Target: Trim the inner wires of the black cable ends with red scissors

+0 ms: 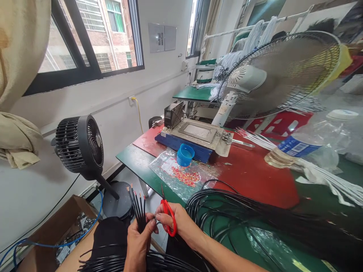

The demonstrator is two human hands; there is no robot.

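Note:
My left hand (138,236) is closed around several black cables (138,211), whose stripped ends point up and show copper and red tips. My right hand (172,219) has red-handled scissors (168,217) hooked on it, blades pointing up and away. The fingertips of both hands meet at a small dark cable end between them, too small to make out fully. More black cables (110,262) lie across my lap under the left hand. A large bundle of black cables (241,207) rests on the table right of my right hand.
On the table (255,177) are a blue-sided heating device (184,141), a blue cup (185,155), red and yellow scraps (185,176), a plastic bottle (300,143) and white wires (334,181). A large fan (278,75) stands behind; a black fan (82,145) and cardboard box (39,249) are left.

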